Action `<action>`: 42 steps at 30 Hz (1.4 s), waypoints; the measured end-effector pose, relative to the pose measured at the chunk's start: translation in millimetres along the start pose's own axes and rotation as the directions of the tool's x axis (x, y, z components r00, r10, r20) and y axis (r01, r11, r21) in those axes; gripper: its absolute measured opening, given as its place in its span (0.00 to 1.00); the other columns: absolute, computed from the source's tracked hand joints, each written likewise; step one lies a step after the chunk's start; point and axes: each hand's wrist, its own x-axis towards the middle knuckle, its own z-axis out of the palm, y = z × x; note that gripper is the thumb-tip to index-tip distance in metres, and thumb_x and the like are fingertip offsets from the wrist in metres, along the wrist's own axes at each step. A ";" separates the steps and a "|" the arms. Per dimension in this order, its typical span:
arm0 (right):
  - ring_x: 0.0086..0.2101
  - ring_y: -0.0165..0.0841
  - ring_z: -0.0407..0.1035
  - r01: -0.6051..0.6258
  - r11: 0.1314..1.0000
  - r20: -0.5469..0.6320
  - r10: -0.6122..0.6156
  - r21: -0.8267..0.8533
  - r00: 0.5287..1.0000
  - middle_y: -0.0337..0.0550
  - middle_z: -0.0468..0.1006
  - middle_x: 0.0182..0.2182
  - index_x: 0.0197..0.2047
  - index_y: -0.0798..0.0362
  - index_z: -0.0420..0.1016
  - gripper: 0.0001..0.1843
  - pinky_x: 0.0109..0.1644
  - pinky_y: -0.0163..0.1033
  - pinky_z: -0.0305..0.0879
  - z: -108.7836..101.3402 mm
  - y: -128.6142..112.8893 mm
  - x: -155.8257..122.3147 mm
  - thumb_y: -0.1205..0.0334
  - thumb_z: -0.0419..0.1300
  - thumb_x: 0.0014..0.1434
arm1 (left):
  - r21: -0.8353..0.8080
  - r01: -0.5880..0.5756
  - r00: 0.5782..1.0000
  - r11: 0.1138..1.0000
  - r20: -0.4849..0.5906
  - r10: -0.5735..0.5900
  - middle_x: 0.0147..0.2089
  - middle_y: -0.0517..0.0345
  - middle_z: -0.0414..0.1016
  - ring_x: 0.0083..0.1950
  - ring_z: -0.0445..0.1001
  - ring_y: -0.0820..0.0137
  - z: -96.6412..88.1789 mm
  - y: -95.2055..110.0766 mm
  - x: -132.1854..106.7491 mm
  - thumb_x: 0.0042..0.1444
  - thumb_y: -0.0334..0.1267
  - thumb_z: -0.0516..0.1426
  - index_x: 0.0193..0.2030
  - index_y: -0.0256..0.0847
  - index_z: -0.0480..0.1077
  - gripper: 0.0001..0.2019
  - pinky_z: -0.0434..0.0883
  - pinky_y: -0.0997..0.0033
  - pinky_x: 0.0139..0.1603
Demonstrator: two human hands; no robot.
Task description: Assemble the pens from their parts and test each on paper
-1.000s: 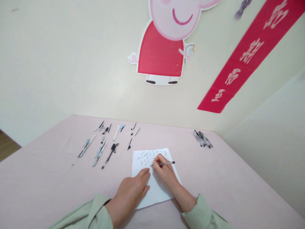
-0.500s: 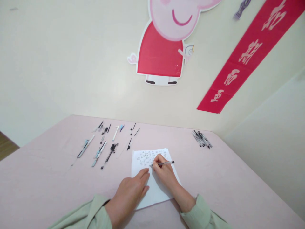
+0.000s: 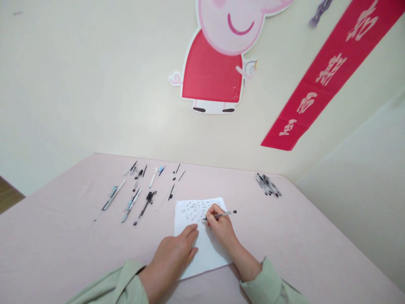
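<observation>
A white sheet of paper [image 3: 202,257] lies on the pink-covered table, with several rows of small dark handwriting across its upper part. My right hand [image 3: 221,226] pinches a clear gel pen [image 3: 226,214] with a black end, its tip at the lowest row of writing. Flat on the left side of the sheet rests my left hand [image 3: 177,251], fingers stretched out and nothing held in it. The right fingers and palm cover part of the writing.
Left of the paper lie several taken-apart pens and refills, among them a white pen [image 3: 153,177] and a black pen [image 3: 145,207]. A bundle of pens [image 3: 268,185] sits at the far right. The wall [image 3: 126,105] rises behind the table [image 3: 79,245].
My right hand has shifted slightly to the right along the writing, the gel pen moving with it and tilting a little. My left hand has stayed in place on the paper.
</observation>
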 end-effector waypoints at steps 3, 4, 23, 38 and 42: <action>0.25 0.31 0.61 -0.008 1.000 -0.015 0.007 -0.023 1.000 0.32 0.63 0.20 0.25 0.49 0.61 0.10 0.32 0.35 0.57 -0.4 -0.5 0.3 0.60 0.52 0.57 | 0.003 0.002 1.000 1.000 -0.013 -0.002 0.67 0.54 0.63 0.42 0.80 0.62 3.7 -1.8 0.5 0.61 0.34 0.48 0.59 0.46 0.64 0.20 0.77 0.61 0.41; 0.25 0.31 0.61 -0.007 1.000 -0.028 0.006 -0.026 1.000 0.32 0.63 0.20 0.25 0.49 0.61 0.10 0.32 0.35 0.57 -0.8 -1.2 0.3 0.60 0.52 0.58 | -0.004 0.002 1.000 1.000 -0.018 -0.002 0.67 0.54 0.63 0.42 0.80 0.62 4.1 -2.3 0.6 0.61 0.34 0.48 0.59 0.46 0.64 0.19 0.76 0.61 0.41; 0.27 0.31 0.63 0.014 1.000 0.011 -0.014 0.017 1.000 0.35 0.69 0.25 0.34 0.51 0.72 0.11 0.32 0.35 0.58 -4.4 -1.4 3.2 0.55 0.54 0.61 | -0.340 0.039 0.983 0.940 -0.155 -0.097 0.49 0.47 0.68 0.50 0.70 0.60 -14.6 -8.5 4.0 0.55 0.28 0.49 0.50 0.38 0.67 0.16 0.66 0.61 0.52; 0.26 0.30 0.65 -0.015 0.991 0.034 0.011 0.131 0.999 0.42 0.77 0.33 0.45 0.51 0.74 0.16 0.30 0.36 0.61 -4.6 -6.4 0.3 0.52 0.51 0.63 | -0.340 0.076 0.984 0.937 -0.124 -0.125 0.43 0.49 0.70 0.43 0.71 0.63 -16.4 -19.4 6.9 0.57 0.29 0.47 0.45 0.39 0.69 0.14 0.66 0.64 0.45; 0.23 0.27 0.64 -0.033 0.982 0.021 0.029 0.188 0.999 0.41 0.76 0.33 0.47 0.52 0.70 0.14 0.29 0.35 0.61 0.5 2.4 2.9 0.55 0.52 0.62 | -0.546 -0.032 0.947 0.837 -0.284 -0.149 0.41 0.51 0.71 0.40 0.72 0.64 -18.0 -24.8 13.0 0.57 0.34 0.49 0.42 0.41 0.72 0.12 0.67 0.64 0.43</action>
